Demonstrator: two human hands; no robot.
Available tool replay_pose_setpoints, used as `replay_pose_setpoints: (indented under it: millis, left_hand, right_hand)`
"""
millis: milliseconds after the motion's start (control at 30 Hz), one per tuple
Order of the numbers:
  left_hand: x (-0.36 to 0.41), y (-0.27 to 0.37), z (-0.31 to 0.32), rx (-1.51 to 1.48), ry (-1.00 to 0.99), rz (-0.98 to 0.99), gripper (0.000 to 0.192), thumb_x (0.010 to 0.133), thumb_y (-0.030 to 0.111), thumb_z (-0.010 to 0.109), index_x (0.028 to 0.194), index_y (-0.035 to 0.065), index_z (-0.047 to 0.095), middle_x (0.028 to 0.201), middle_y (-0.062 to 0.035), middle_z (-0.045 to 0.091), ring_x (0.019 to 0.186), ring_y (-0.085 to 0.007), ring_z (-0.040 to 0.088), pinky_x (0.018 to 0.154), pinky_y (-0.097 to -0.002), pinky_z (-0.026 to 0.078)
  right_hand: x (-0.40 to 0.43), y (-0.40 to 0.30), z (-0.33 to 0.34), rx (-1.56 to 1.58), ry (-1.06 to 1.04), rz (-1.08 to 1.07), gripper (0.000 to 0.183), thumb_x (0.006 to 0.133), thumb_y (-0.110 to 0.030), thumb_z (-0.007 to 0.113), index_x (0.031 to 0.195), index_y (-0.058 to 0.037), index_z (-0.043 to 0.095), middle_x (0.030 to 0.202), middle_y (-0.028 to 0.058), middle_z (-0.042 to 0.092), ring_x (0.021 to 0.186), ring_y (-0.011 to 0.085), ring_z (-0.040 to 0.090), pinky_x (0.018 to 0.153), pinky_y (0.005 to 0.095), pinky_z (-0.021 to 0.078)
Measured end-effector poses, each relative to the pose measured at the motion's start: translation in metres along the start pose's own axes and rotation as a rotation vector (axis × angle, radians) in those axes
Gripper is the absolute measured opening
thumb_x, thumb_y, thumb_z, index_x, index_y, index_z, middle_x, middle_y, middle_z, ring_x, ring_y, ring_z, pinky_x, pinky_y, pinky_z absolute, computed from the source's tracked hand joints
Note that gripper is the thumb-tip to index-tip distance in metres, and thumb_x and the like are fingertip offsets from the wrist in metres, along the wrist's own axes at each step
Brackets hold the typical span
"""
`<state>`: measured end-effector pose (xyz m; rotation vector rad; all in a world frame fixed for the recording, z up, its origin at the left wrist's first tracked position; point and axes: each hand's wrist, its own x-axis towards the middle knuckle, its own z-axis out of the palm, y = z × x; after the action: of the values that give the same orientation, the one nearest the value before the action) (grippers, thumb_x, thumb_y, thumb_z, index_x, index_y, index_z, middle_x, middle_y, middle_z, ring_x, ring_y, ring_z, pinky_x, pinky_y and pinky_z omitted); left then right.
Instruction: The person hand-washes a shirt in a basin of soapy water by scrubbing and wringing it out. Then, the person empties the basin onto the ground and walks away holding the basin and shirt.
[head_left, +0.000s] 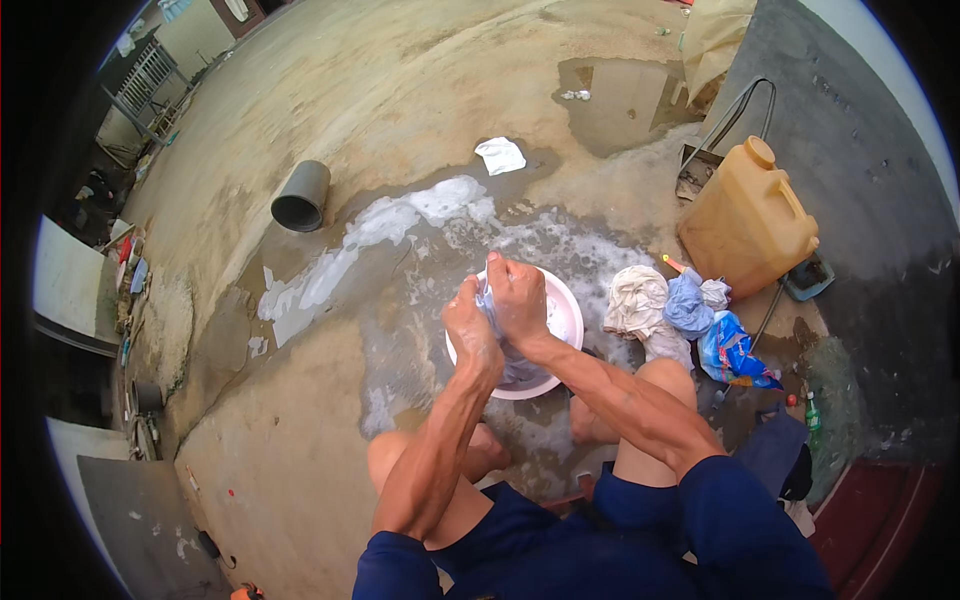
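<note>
Both fists close on a wet, light bluish cloth above a pale pink basin. My left hand grips it on the left, and my right hand grips it close alongside. Part of the cloth hangs down into the basin, where white suds show. My wrists hide much of the basin's near side. The basin stands on wet concrete between my bare legs.
Right of the basin lie a twisted cream cloth, a blue cloth and a blue plastic packet. A yellow jerrycan stands behind them. A grey bucket lies tipped over beyond soapy water, near a white cloth.
</note>
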<state>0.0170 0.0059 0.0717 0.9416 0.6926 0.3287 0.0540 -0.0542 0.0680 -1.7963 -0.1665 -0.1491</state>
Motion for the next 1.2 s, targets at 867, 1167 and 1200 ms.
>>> replay_pose_setpoints:
  millis: [867, 1167, 1200]
  left_hand:
    - [0.015, 0.027, -0.022, -0.268, -0.143, -0.410, 0.044, 0.099, 0.046, 0.046, 0.107, 0.0042, 0.056, 0.106, -0.0129, 0.064, 0.097, -0.0277, 0.064, 0.088, -0.0439, 0.053]
    - [0.024, 0.040, -0.036, -0.134, -0.092, -0.265, 0.041, 0.096, 0.047, 0.053, 0.094, 0.0065, 0.058, 0.092, -0.0106, 0.063, 0.086, -0.0216, 0.061, 0.079, -0.0387, 0.050]
    - [0.024, 0.040, -0.038, -0.139, -0.087, -0.231, 0.042, 0.097, 0.045, 0.053, 0.099, 0.0038, 0.059, 0.096, -0.0123, 0.064, 0.089, -0.0221, 0.062, 0.082, -0.0389, 0.049]
  right_hand:
    - [0.018, 0.044, -0.021, 0.424, -0.429, 0.471, 0.077, 0.084, -0.068, 0.059, 0.116, 0.0020, 0.058, 0.110, 0.0113, 0.061, 0.109, 0.0207, 0.051, 0.095, 0.0354, 0.0399]
    - [0.013, 0.014, -0.032, 0.602, -0.626, 0.506, 0.036, 0.085, -0.028, 0.075, 0.105, 0.0004, 0.066, 0.095, 0.0053, 0.068, 0.082, 0.0117, 0.061, 0.075, 0.0246, 0.0461]
    - [0.017, 0.018, -0.035, 0.561, -0.581, 0.433, 0.032, 0.085, -0.026, 0.075, 0.102, -0.0003, 0.066, 0.094, 0.0050, 0.067, 0.080, 0.0118, 0.060, 0.073, 0.0256, 0.0458]
